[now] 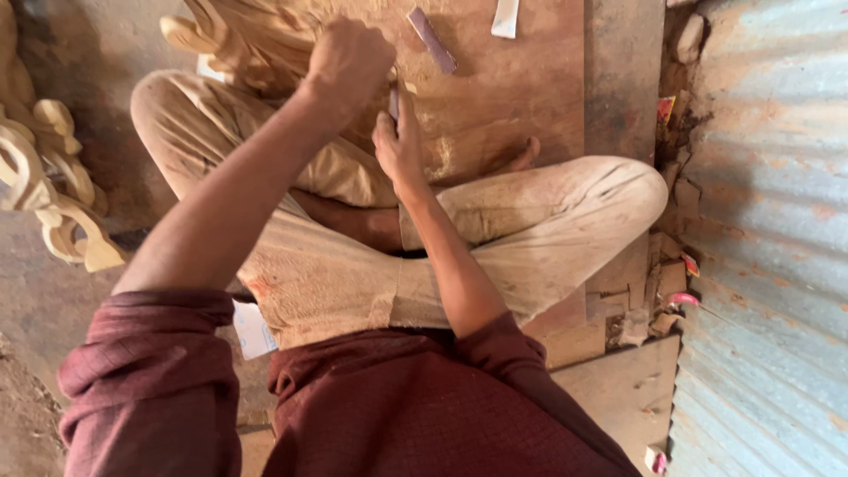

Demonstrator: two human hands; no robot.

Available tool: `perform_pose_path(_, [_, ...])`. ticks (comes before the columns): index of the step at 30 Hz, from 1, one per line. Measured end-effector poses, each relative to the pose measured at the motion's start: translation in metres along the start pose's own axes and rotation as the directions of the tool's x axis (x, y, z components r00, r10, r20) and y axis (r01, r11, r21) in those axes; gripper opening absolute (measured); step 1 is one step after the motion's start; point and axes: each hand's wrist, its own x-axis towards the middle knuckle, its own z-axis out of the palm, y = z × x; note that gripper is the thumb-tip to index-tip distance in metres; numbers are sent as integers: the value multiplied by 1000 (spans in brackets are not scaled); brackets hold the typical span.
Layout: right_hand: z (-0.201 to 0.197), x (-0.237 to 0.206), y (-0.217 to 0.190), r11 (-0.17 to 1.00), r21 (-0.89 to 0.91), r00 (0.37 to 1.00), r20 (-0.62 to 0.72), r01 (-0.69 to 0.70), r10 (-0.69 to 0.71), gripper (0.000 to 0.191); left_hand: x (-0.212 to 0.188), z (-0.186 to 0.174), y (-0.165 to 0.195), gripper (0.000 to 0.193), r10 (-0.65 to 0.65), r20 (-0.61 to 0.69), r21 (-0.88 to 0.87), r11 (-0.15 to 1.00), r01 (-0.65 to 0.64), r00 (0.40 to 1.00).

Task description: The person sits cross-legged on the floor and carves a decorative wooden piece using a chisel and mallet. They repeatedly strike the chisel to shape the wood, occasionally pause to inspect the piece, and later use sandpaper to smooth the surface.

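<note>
The person sits cross-legged on a wooden board (530,88), looking down at both hands over a pale carved wooden piece (238,40) that lies across the left knee and runs up out of the top edge of the view. The left hand (349,62) is closed in a fist with its knuckles up, pressing on the carving just right of its curled scrollwork; what the fist encloses is hidden under the fingers. The right hand (397,146) sits just below and to the right of it, fingers wrapped tightly round a small metal tool (394,102), probably a chisel, whose short grey shaft sticks up from the grip toward the left fist and the carving's edge. The two hands are nearly touching, with the tool between them.

On the board beyond the hands lie a flat purple-grey strip (431,40) and a small white piece (505,18), both apart from the carving. More pale carved scroll pieces (53,185) are stacked at the far left on the floor. A corrugated metal sheet (768,238) stands along the right side, with wood scraps (658,291) at its foot.
</note>
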Motion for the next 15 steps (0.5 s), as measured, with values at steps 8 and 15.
perform_pose_path(8, [0,14,-11,997,69,998,-46,-38,41,56,1,-14,8,3,-14,-175,-74,997,1,984])
perform_pose_path(15, [-4,8,-16,958,189,974,-41,-213,225,51,9,-13,11,7,-21,-54,-36,999,19,998])
